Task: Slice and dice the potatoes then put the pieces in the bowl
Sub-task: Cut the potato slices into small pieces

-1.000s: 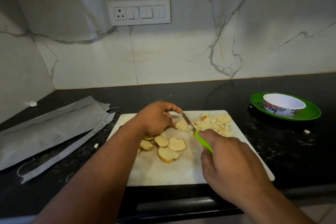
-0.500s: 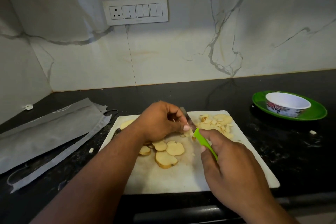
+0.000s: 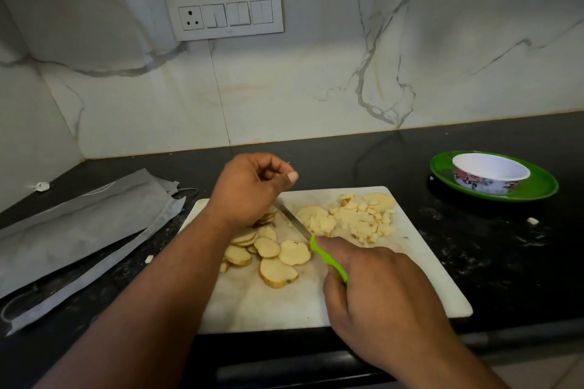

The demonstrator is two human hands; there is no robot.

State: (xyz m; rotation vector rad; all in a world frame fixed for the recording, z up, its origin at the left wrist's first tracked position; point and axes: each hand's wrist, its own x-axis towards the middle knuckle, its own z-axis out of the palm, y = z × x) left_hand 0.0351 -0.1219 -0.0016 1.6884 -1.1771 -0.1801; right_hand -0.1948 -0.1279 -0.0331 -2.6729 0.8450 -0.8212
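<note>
Head view: white cutting board (image 3: 436, 287) is the landmark, sitting on the black counter (image 3: 505, 249). Right hand (image 3: 382, 297) over the board's near right part, fingers wrapped around the green handle of the knife (image 3: 316, 246); blade lies flat-ish on the board, tip pointing toward the far left. Left hand (image 3: 252, 186) raised above the board's far left edge, fingers loosely curled, holding nothing visible. Round potato slices (image 3: 271, 253) piled on the board's left-centre, just left of the blade; diced pieces (image 3: 354, 218) heaped at the far right corner. Bowl (image 3: 491, 172) on a green plate (image 3: 537, 189), well right of the board, looks empty from here.

Step, my read: mid-dicing, between cuts. Next move likely needs the left hand down on a few slices to stack and steady them, blade lifted, fingertips kept back from the edge.
</note>
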